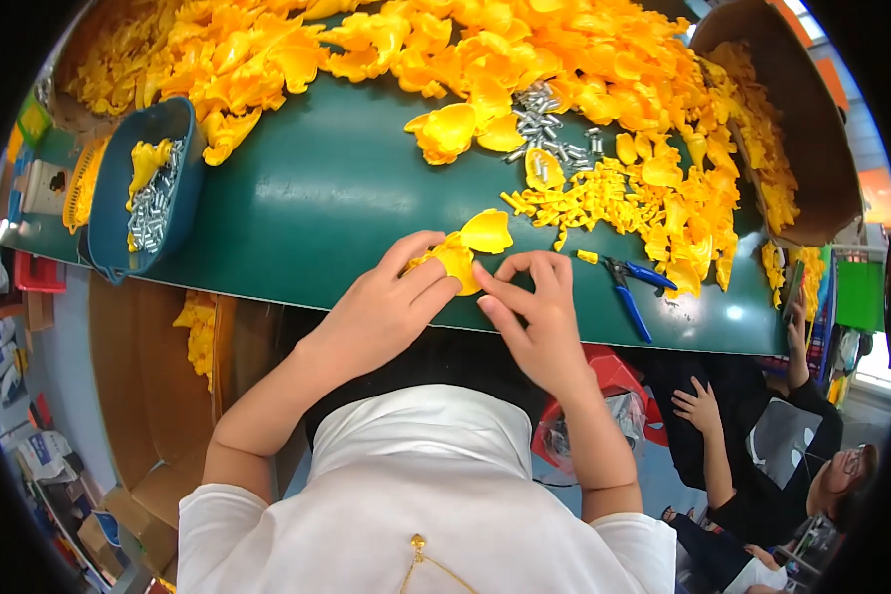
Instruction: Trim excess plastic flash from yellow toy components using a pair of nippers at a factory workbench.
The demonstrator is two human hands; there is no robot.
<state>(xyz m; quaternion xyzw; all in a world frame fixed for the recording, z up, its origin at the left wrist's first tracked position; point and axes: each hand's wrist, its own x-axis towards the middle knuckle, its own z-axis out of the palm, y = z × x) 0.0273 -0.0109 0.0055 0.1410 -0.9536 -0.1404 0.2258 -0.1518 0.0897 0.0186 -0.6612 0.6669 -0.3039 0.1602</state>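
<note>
The left hand (pixel 378 309) grips a yellow piece (pixel 454 255); the right hand (pixel 543 315) is at its edge, grip unclear. It looks unfinished, with heaped pieces (pixel 619 89) left

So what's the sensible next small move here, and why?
Probably bring the right hand's thumb toward its index fingertip at the edge of the yellow, petal-shaped, plastic-looking piece: the left hand holds that piece, and the right index fingertip is at its edge while the thumb stands apart.
</note>
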